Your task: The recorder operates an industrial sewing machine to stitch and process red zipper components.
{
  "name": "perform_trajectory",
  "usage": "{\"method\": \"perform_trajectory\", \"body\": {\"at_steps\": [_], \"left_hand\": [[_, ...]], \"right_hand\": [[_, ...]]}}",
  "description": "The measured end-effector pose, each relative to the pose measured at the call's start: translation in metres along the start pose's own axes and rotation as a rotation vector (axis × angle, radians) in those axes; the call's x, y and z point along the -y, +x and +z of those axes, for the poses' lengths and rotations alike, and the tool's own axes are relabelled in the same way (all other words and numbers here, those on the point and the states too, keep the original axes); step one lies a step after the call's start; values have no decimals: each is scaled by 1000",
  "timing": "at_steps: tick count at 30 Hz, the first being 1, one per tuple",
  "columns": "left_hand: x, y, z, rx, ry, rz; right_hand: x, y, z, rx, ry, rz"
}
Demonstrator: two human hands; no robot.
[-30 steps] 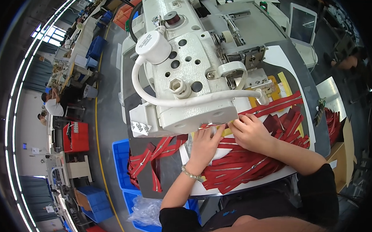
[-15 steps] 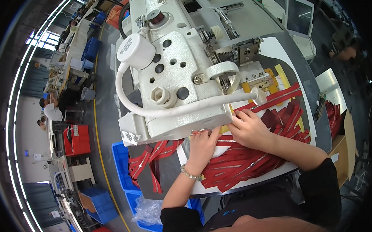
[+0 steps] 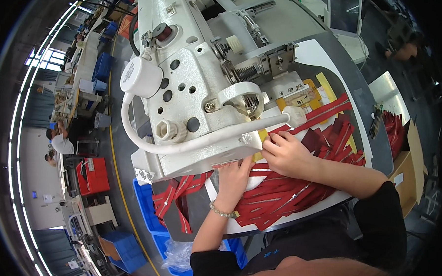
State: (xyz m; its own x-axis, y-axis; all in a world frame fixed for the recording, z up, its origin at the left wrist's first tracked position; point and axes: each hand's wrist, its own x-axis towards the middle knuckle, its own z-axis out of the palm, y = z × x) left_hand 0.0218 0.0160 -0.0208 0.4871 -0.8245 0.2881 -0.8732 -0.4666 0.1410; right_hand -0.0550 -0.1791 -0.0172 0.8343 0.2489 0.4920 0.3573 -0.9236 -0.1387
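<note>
A large white sewing machine (image 3: 182,111) stands in front of me. At its front edge, my right hand (image 3: 289,153) has its fingers curled closed on a red zipper (image 3: 323,114) with silvery teeth, which runs off to the upper right. The machine head partly hides those fingertips. My left hand (image 3: 233,180) reaches under the lower edge of the machine head, its fingertips hidden, so its grip does not show. Between and below my hands lies a heap of red zippers (image 3: 277,199). More red zipper strips (image 3: 179,191) hang over the table's left side.
A white curved tube (image 3: 206,140) arches across the machine front. Blue bins (image 3: 149,204) stand below the table's left edge, one holding clear plastic. At right is an open cardboard box (image 3: 407,180) beside more red zippers (image 3: 393,133). Another person (image 3: 63,143) sits far left.
The machine and table appear shifted left in the picture, as my view has moved. Both my hands stay at the machine's front edge, with little change in finger position.
</note>
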Motion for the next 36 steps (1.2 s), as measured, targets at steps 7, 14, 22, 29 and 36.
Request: {"method": "perform_trajectory", "body": {"at_steps": [7, 14, 22, 29, 36], "left_hand": [[-2, -1, 1, 47, 12, -26], [-3, 1, -1, 18, -8, -26], [2, 5, -1, 12, -50, -12], [36, 10, 0, 189, -247, -84], [60, 11, 19, 240, -484, -49]], "right_hand": [[-1, 0, 1, -6, 9, -6], [-15, -6, -9, 64, 143, -47], [-37, -18, -1, -4, 267, -163], [-39, -18, 8, -60, 279, -166], [-37, -17, 6, -114, 268, -147]]}}
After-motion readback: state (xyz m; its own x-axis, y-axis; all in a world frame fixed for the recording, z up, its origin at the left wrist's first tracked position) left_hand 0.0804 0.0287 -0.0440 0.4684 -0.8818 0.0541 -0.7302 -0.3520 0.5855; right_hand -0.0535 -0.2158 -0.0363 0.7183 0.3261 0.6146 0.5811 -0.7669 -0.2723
